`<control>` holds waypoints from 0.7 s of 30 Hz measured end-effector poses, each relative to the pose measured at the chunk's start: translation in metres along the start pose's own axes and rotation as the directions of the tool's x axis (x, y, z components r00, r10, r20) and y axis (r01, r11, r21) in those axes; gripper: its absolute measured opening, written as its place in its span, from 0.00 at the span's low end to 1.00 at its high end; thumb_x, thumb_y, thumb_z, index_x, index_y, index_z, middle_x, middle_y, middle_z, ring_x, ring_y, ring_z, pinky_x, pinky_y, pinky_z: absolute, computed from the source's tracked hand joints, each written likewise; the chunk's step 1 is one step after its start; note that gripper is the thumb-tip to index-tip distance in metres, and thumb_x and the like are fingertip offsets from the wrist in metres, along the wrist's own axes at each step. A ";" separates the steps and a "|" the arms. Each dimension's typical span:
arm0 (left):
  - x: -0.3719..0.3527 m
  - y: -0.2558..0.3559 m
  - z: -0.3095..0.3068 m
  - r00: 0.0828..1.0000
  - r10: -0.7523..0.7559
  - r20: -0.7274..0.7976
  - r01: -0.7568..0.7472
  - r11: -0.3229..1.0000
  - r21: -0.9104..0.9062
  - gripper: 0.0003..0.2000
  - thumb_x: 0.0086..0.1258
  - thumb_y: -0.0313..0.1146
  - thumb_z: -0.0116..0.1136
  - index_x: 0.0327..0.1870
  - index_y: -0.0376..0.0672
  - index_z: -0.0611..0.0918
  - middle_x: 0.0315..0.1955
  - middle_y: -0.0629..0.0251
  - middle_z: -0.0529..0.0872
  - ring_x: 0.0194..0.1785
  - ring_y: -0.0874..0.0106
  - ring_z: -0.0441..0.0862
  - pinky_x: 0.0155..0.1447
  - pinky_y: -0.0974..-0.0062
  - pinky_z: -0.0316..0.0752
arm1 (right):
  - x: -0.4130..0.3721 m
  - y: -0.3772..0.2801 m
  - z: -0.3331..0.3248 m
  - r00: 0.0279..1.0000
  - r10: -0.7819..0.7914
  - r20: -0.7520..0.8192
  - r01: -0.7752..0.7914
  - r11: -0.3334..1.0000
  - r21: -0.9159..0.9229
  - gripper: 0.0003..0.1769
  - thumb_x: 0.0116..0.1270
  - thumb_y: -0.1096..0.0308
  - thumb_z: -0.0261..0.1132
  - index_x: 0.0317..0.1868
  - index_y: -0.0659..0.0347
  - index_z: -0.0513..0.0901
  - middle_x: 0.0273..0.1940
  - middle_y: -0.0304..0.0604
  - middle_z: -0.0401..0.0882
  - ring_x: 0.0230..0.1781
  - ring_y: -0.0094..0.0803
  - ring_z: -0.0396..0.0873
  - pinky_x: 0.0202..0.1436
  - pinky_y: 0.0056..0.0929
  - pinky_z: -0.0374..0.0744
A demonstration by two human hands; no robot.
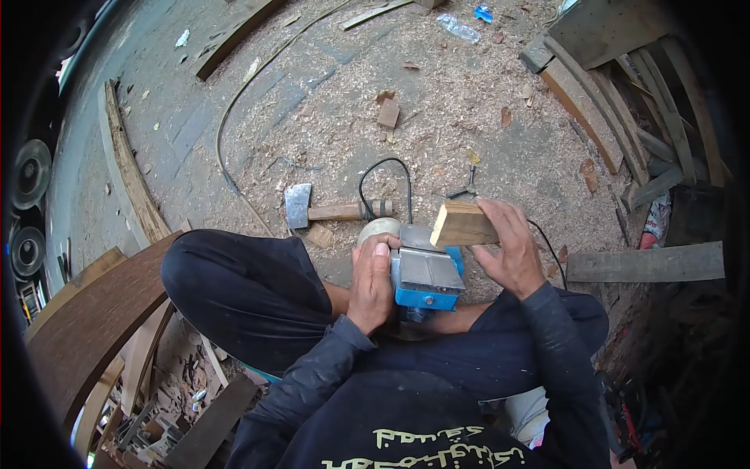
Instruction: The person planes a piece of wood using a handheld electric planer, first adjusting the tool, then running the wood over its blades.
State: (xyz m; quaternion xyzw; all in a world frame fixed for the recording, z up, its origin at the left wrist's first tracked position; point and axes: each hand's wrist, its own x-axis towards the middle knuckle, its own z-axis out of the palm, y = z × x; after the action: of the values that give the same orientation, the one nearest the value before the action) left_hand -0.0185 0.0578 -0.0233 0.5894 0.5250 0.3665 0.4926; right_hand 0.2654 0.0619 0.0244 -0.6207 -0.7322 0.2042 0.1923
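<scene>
A blue electric planer lies upturned between the person's crossed legs, its flat grey metal sole facing up. My left hand rests against the planer's left side, its fingers closed on the machine's edge. In my right hand is a short wooden block, pinched between thumb and fingers at its right end. The block is tilted above the planer's right far part; whether it touches the sole I cannot tell.
A hatchet lies beyond the planer, near a black cable. Wood shavings cover the ground. Curved boards stand at the left, more timber is piled at the right, and a flat plank lies right of the knee.
</scene>
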 end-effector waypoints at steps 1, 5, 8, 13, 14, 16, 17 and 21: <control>0.000 -0.001 0.000 1.000 0.005 0.000 -0.005 1.000 0.000 0.21 0.94 0.42 0.35 0.58 0.40 0.83 0.55 0.55 0.86 0.61 0.56 0.78 0.72 0.60 0.66 | 0.000 -0.001 0.002 1.000 0.002 -0.006 -0.002 1.000 0.013 0.46 0.57 0.72 0.79 0.79 0.59 0.77 0.72 0.54 0.79 0.75 0.57 0.75 0.80 0.52 0.77; 0.000 -0.001 0.000 1.000 -0.006 -0.001 0.006 1.000 0.008 0.21 0.94 0.43 0.35 0.59 0.41 0.83 0.54 0.55 0.86 0.59 0.56 0.78 0.71 0.59 0.67 | 0.004 -0.009 0.009 0.999 -0.032 -0.030 0.031 0.999 -0.025 0.46 0.57 0.71 0.79 0.79 0.57 0.77 0.72 0.54 0.79 0.76 0.58 0.75 0.81 0.53 0.76; 0.000 -0.002 0.000 1.000 -0.014 0.003 0.014 1.000 0.009 0.22 0.94 0.43 0.35 0.59 0.41 0.83 0.54 0.54 0.86 0.59 0.55 0.78 0.70 0.59 0.67 | 0.006 -0.011 0.013 0.997 -0.058 -0.056 0.057 0.998 -0.027 0.45 0.57 0.72 0.79 0.79 0.56 0.77 0.73 0.54 0.78 0.77 0.59 0.74 0.81 0.54 0.76; -0.002 -0.002 0.000 1.000 -0.013 -0.008 0.013 1.000 0.015 0.21 0.94 0.43 0.35 0.59 0.42 0.84 0.54 0.54 0.86 0.59 0.55 0.78 0.70 0.58 0.68 | 0.009 -0.014 0.016 0.995 -0.069 -0.070 0.066 0.997 -0.035 0.45 0.57 0.72 0.79 0.78 0.56 0.78 0.73 0.53 0.78 0.78 0.59 0.74 0.81 0.54 0.77; -0.002 -0.002 0.001 1.000 -0.006 -0.013 0.006 1.000 0.016 0.21 0.94 0.43 0.35 0.59 0.41 0.84 0.54 0.54 0.86 0.59 0.55 0.78 0.70 0.58 0.68 | 0.009 -0.014 0.017 0.995 -0.073 -0.073 0.070 0.997 -0.034 0.45 0.57 0.72 0.79 0.78 0.56 0.78 0.73 0.53 0.78 0.78 0.59 0.74 0.81 0.54 0.77; -0.002 0.000 0.001 1.000 0.008 -0.020 -0.008 1.000 0.021 0.21 0.94 0.43 0.35 0.58 0.41 0.84 0.54 0.54 0.86 0.59 0.55 0.77 0.70 0.58 0.68 | 0.010 -0.014 0.018 0.995 -0.077 -0.065 0.074 0.996 -0.044 0.45 0.56 0.73 0.79 0.78 0.55 0.78 0.73 0.52 0.78 0.78 0.59 0.73 0.81 0.54 0.77; -0.002 0.001 0.000 1.000 -0.002 -0.014 0.002 1.000 0.018 0.21 0.94 0.44 0.36 0.58 0.41 0.84 0.54 0.54 0.85 0.59 0.54 0.77 0.70 0.58 0.68 | 0.010 -0.015 0.018 0.994 -0.080 -0.069 0.077 0.996 -0.043 0.45 0.56 0.73 0.79 0.78 0.55 0.78 0.73 0.52 0.78 0.78 0.59 0.73 0.81 0.54 0.77; -0.003 -0.001 0.001 1.000 -0.018 -0.005 0.018 1.000 0.005 0.21 0.93 0.43 0.36 0.58 0.40 0.83 0.54 0.54 0.85 0.60 0.54 0.77 0.71 0.57 0.67 | 0.011 -0.015 0.017 0.995 -0.066 -0.075 0.065 0.998 -0.023 0.45 0.56 0.73 0.79 0.78 0.55 0.78 0.73 0.52 0.78 0.78 0.60 0.74 0.81 0.54 0.77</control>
State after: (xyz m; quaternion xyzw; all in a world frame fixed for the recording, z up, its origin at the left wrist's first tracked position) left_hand -0.0187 0.0543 -0.0245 0.5850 0.5324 0.3625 0.4929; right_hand 0.2422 0.0694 0.0185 -0.6055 -0.7463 0.1666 0.2204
